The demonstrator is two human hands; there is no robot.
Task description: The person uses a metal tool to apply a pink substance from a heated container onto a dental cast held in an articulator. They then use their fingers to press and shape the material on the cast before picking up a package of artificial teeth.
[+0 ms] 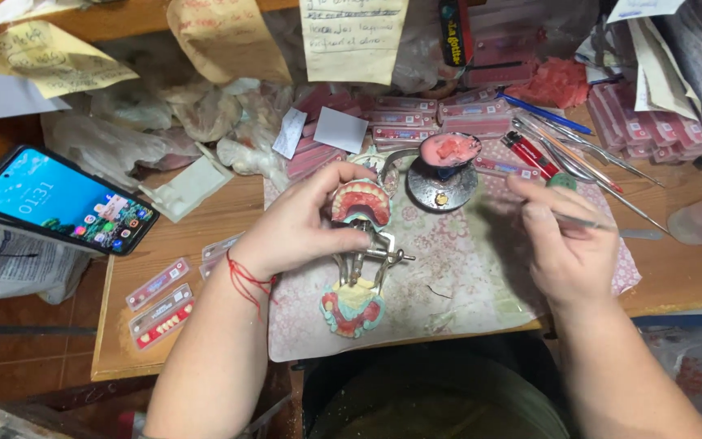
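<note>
The left hand [306, 223] is closed around the pink wax denture with white teeth [361, 202] on a metal hinged frame [363, 258]. The right hand [562, 240], off to its side, pinches a thin metal tool [603, 223] tight.

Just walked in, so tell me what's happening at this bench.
A person is working on a denture model. The left hand holds the pink wax denture on the opened metal articulator, whose other half lies on the patterned cloth. The right hand holds a thin metal tool beside it.
</note>
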